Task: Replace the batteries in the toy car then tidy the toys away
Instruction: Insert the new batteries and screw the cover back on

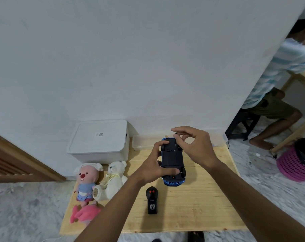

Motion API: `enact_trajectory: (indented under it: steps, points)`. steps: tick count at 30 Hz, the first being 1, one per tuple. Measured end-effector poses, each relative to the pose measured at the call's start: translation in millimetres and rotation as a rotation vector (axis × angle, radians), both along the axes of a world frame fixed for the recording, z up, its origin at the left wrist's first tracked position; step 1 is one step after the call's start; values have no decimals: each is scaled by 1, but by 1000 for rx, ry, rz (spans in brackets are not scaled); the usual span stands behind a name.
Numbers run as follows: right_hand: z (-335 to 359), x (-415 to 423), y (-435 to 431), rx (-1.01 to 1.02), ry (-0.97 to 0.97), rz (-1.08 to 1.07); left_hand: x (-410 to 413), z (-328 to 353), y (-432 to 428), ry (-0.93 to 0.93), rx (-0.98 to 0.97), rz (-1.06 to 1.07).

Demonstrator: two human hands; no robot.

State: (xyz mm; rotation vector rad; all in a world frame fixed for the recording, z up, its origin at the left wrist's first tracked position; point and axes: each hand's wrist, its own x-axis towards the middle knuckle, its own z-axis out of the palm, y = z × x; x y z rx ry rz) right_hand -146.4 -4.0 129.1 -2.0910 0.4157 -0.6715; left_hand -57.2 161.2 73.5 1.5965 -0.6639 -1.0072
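The left hand point(153, 165) grips the upturned toy car point(172, 158) by its sides; it looks light and hard. Whether the curled right hand point(195, 145) pinches anything, nobody can tell.

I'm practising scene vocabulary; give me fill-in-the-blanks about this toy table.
1. The left hand holds the car with its ___ up.
2. The bear is coloured ___.
3. The remote lies ___ the table.
Missing: underside; white; on.
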Motion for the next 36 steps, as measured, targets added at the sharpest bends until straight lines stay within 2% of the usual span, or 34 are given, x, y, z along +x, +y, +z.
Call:
enact_trajectory:
  steps: [5,12,14,17,19,22,24,29,31,36]
  points:
    - [-2,-1,-2,8,-2,-13,-2,2,-1,-6,-2,0]
    - [-3,-3,0,138,38,-46,-4,3,-1,-10,-5,0]
    - [-2,-3,2,225,-1,-75,-5,2,-1,-9,-6,-3]
    - [8,-5,3,481,-191,-183,-5,1,1,23,-13,-5]
    - [13,-9,1,536,-177,-181,-5,3,2,63,-14,2]
    - [6,-16,0,455,42,-122,-5,4,0,82,3,8]
    - [-8,-23,3,305,214,-110,-5,4,-1,77,21,10]
    - [-40,-41,21,-70,414,-108,-9,2,-4,83,32,9]
    - [-46,-43,22,-59,468,-81,-9,-1,-6,81,25,13]
    - [-52,-43,11,56,468,-7,-8,-4,-4,77,19,52]
